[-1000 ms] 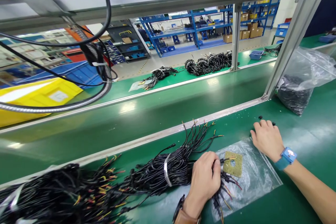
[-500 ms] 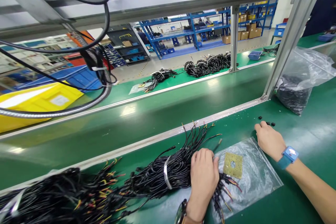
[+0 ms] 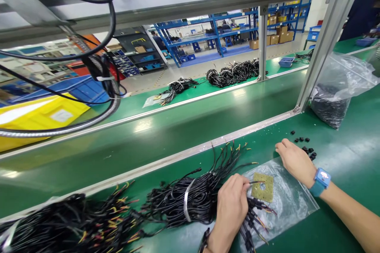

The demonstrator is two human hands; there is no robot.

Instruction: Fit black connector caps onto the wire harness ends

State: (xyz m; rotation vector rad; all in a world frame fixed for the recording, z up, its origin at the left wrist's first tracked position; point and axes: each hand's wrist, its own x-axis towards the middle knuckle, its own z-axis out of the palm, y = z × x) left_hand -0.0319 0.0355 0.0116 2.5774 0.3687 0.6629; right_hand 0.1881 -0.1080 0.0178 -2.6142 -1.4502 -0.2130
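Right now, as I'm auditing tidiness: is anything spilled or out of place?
Small black plastic pieces lie scattered loose on the green bench top beside the right hand, outside any bag. The left hand pinches one thin black wire, unremarkably.

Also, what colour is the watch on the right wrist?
The watch is blue, case and strap alike; the head view shows it best.
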